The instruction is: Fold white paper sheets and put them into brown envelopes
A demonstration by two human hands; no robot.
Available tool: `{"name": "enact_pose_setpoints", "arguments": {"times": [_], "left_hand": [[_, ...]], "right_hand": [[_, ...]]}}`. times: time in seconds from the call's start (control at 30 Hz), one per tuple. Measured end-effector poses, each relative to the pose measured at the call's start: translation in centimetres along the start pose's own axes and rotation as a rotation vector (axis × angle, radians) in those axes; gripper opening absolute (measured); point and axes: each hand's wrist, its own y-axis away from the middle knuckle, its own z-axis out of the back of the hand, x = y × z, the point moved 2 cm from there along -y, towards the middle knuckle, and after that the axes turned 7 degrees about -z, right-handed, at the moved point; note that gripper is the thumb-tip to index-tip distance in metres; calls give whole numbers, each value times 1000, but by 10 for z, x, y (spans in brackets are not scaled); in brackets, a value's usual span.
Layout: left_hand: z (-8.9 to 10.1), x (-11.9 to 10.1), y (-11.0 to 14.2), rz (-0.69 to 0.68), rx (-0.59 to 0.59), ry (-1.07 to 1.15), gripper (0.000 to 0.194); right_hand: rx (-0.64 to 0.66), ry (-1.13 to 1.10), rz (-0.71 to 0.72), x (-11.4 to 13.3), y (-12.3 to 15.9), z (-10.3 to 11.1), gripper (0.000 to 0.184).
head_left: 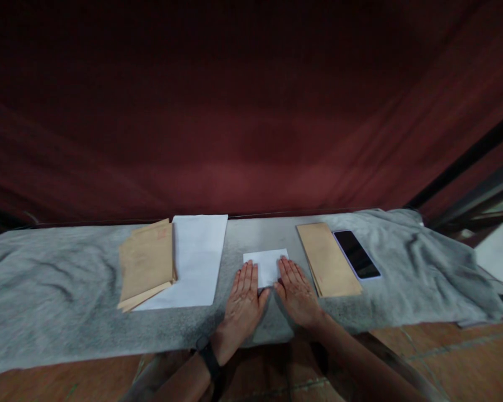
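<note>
A small white folded-looking sheet of paper (267,266) lies flat on the grey cloth in front of me. My left hand (243,295) rests flat on its left side, fingers stretched forward and thumb pointing inward. On the right side of the paper lies my right hand (295,290), also flat, with its fingers extended. The two thumbs come close to each other near the paper's front edge. Both palms face down, and the hands cover parts of the sheet's sides.
Left of my hands, a stack of brown envelopes (147,259) overlaps white paper sheets (199,259). More brown envelopes (329,259) lie to the right, beside a phone (357,254) with a dark screen. Grey cloth (46,290) covers the surface; a dark red curtain (251,139) hangs behind it.
</note>
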Motion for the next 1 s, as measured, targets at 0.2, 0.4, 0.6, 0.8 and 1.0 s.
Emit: {"name": "enact_pose_setpoints", "arguments": {"times": [0.2, 0.4, 0.6, 0.8, 1.0], "left_hand": [[11, 10, -15, 85, 62, 8, 54], [16, 6, -38, 31, 32, 80, 51], [-6, -5, -49, -61, 149, 26, 54], [-22, 0, -48, -12, 131, -34, 58], [-18, 4, -44, 66, 125, -12, 57]], "right_hand": [[72, -53, -116, -3, -9, 6, 51], [137, -201, -140, 1, -36, 15, 55], [191, -245, -45, 21, -48, 2, 57], [183, -147, -40, 19, -44, -14, 55], [110, -51, -39, 10, -41, -20, 56]]}}
